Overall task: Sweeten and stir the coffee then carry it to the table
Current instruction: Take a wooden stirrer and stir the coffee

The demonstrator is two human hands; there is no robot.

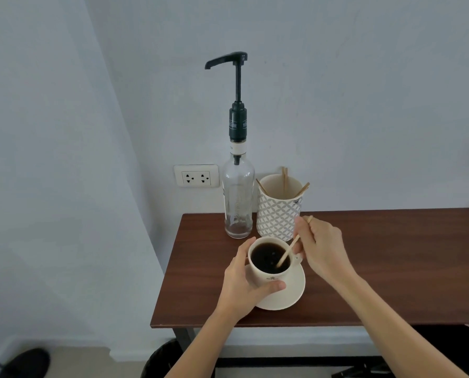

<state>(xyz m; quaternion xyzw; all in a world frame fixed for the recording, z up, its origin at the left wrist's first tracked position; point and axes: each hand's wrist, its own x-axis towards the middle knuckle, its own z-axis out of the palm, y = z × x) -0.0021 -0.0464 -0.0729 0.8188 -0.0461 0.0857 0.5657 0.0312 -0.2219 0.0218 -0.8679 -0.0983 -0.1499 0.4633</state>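
Full ceramic cup (269, 271) on saucer (293, 296): fragile, spill-prone, best lifted by saucer. Left hand (244, 285) wrapped round cup; right hand (320, 249) pinching wooden stirrer (288, 252).

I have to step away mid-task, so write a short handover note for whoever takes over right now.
Left hand: wrapped around the coffee cup, steadying it on its saucer.
Right hand: pinching a wooden stir stick, its lower end in the coffee.
Layout: cup and saucer sit near the front left of the brown table; syrup pump bottle and patterned stick holder stand just behind, by the wall.
Done: stirring appears under way; whether syrup went in cannot be told.
Left: finish stirring, take the stick out, carry the coffee to the table.
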